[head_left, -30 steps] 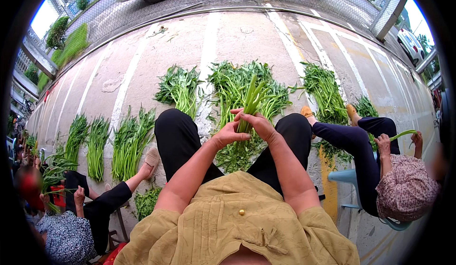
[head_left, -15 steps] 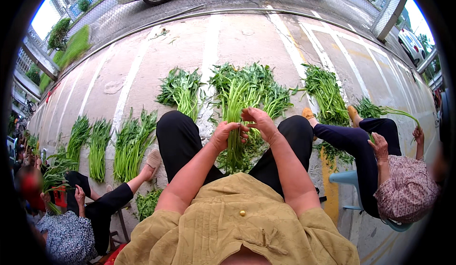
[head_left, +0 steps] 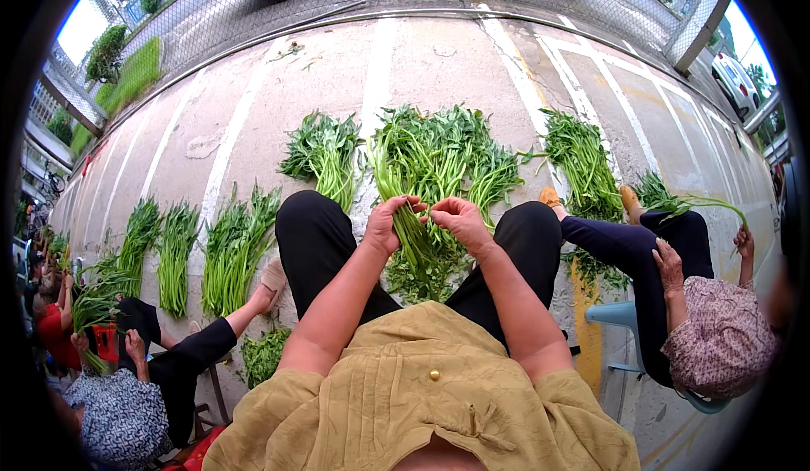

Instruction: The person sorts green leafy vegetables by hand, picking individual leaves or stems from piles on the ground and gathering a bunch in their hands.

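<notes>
— Where's the bunch of green stalks [head_left: 405,218]?

— Between the knees, just before the big heap of greens [head_left: 447,155]. Left hand [head_left: 386,225] grips it; right hand [head_left: 460,220] pinches a stem (fingertips closed).

Green leafy stems [head_left: 422,167] lie on grey concrete pavement [head_left: 439,58] striped with pale painted lines [head_left: 377,58].

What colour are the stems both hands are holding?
Green: the stems between the left hand and right hand are bright green, seen in the head view.
</notes>
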Tool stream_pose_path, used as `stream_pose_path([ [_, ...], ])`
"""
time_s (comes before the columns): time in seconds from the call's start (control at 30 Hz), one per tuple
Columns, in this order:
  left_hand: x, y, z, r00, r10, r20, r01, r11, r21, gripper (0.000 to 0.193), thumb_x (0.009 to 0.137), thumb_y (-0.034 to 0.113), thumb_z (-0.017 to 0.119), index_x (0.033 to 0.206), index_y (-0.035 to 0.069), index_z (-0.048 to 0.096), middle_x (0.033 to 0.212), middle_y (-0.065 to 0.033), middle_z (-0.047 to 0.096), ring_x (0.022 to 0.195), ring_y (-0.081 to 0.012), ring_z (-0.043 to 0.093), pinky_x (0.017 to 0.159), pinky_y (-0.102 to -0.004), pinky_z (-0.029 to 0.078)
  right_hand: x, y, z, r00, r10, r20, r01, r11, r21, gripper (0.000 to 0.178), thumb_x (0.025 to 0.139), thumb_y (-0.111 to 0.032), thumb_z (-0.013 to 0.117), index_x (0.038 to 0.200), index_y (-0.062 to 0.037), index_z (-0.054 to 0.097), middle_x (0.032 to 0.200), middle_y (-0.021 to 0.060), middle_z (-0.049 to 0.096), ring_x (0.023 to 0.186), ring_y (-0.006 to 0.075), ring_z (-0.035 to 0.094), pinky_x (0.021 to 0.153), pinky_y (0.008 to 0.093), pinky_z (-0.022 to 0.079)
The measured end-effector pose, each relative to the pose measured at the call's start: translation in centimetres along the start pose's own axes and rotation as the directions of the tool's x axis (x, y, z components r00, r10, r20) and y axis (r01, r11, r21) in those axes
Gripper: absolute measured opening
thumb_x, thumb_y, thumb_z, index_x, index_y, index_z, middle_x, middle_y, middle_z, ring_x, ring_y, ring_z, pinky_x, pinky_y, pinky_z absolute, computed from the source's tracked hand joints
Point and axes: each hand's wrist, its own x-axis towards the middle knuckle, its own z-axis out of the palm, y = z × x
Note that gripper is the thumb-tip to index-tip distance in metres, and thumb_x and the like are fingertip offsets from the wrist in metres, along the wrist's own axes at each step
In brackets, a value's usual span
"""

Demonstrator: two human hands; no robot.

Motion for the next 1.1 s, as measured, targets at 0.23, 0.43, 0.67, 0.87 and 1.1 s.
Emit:
stream_pose_path([
  [0.23, 0.2, -0.1, -0.5, 0.998, 0.015, -0.056, -0.011, 0.997, 0.08, 0.019, 0.082, 0.014, 0.053, 0.092, -0.002, 0.058, 0.087, -0.0143, 0.061, 0.083, -0.0257, 0.061, 0.072, -0.038, 0.051, -0.1, 0.4, 1.9, 0.998, -0.06, -0.003, 0.059, 0.99, -0.13, 0.016, 0.074, -0.012, 0.068, 0.085, -0.0011, 0.063, 0.082, 0.0022, 0.062, 0.071, 0.008, 0.055, 0.069, 0.0214, 0.045],
  [0.43, -0.4, -0.3, 0.6, 0.988, 0.138, -0.063, -0.121, 0.968, 0.218, 0.015, 0.08, 0.011, 0.057, 0.088, -0.002, 0.059, 0.081, -0.0115, 0.062, 0.07, -0.0206, 0.062, 0.063, -0.0326, 0.052, 0.5, 1.4, 1.8, 0.989, -0.144, -0.024, 0.14, 0.983, -0.116, 0.015, 0.076, -0.01, 0.065, 0.087, -0.0021, 0.061, 0.079, 0.001, 0.06, 0.072, 0.0087, 0.056, 0.07, 0.0217, 0.045],
  [0.67, -1.1, 0.3, 1.3, 0.987, 0.16, -0.011, -0.149, 0.94, 0.306, 0.012, 0.082, 0.011, 0.056, 0.087, 0.001, 0.058, 0.079, -0.0099, 0.062, 0.065, -0.0175, 0.06, 0.058, -0.0297, 0.051, -0.3, -1.2, 1.2, 0.943, 0.307, 0.128, -0.332, 0.888, 0.319, 0.01, 0.082, -0.01, 0.054, 0.09, -0.004, 0.056, 0.078, 0.0064, 0.06, 0.066, 0.0141, 0.058, 0.063, 0.0321, 0.052],
  [0.87, -1.3, 0.9, 1.5, 0.981, 0.191, -0.038, -0.171, 0.938, 0.302, 0.013, 0.083, 0.015, 0.056, 0.086, 0.003, 0.058, 0.079, -0.0077, 0.063, 0.061, -0.0149, 0.059, 0.053, -0.0275, 0.048, -0.4, -1.3, 0.2, 0.898, 0.321, 0.302, -0.429, 0.796, 0.428, 0.025, 0.091, -0.021, 0.041, 0.103, -0.0013, 0.051, 0.079, 0.0097, 0.059, 0.065, 0.0158, 0.059, 0.066, 0.038, 0.052],
  [1.1, -1.3, 2.2, 0.8, 0.972, 0.23, -0.041, -0.216, 0.95, 0.225, 0.013, 0.084, 0.014, 0.053, 0.087, 0.003, 0.058, 0.081, -0.0111, 0.064, 0.068, -0.0186, 0.062, 0.058, -0.0303, 0.051, -1.1, -1.8, -0.1, 0.857, 0.356, 0.373, -0.481, 0.813, 0.329, 0.028, 0.09, -0.023, 0.045, 0.103, 0.0006, 0.049, 0.079, 0.0109, 0.06, 0.062, 0.0177, 0.06, 0.062, 0.0381, 0.054],
])
